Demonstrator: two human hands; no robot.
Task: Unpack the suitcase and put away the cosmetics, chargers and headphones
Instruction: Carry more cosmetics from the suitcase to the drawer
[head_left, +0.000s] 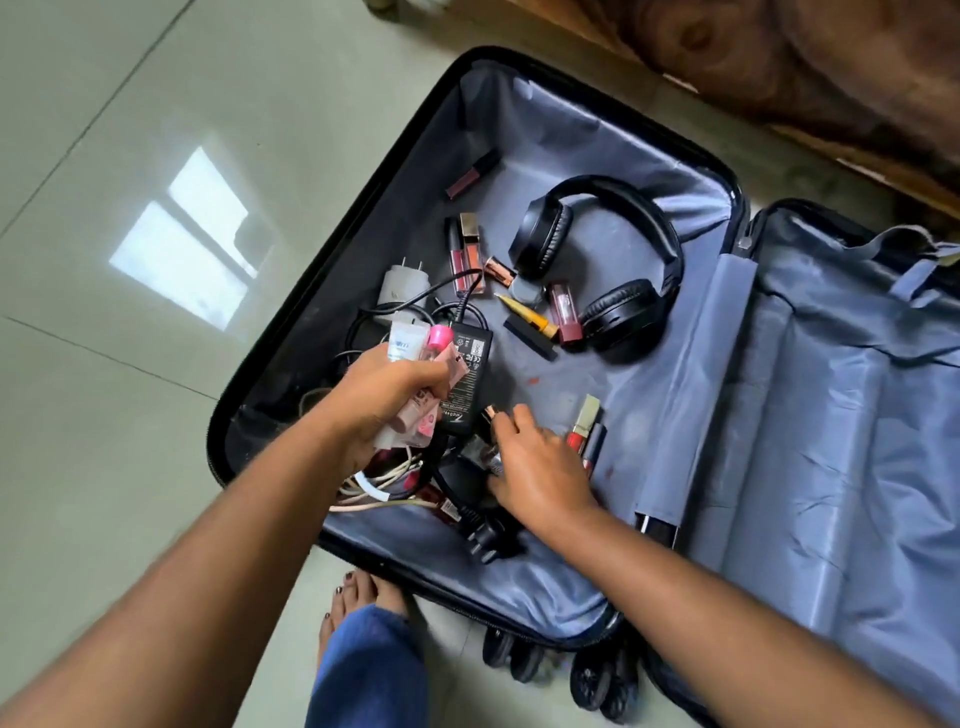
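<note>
Open suitcase (332, 249) on the floor, one half strewn with cosmetics, chargers and black headphones (597, 260).

Left hand (384, 400): clenched round a bundle of small cosmetics, a white tube (402, 345) and a pink-capped bottle (439, 338) sticking up past the knuckles, pink sachets (415, 421) bunched under the palm. Full, so poor for another pick.

Right hand (540, 467): fingers spread and lowered over the tangle of black cable (457, 483), a small rose-gold-tipped stick (490, 413) right at the fingertips (511, 421). Pinched or merely touched, cannot tell; grip hidden by the back of the hand.

Deciding relation, as judged: nearest loose cosmetic apart from that stick lies just to the thumb-away side of the right hand, a red gloss with a gold cap (584, 426), long axis running roughly away from the wrist, nearly parallel to the fingers. Right hand far closer than the left, and free enough. Likely a short sideways shift, then a pinch across the narrow width.

Black laptop adapter (467, 374) between the two hands, just beyond the left knuckles and beside the right fingertips, long axis pointing ahead. White plug charger (402, 283) further ahead of the left fingers. More lip tubes (467, 254) and a yellow pencil (524, 312) well ahead of both hands, next to the headphones.

Risk, as a guess: cables snagging on anything lifted from the tangle.
</note>
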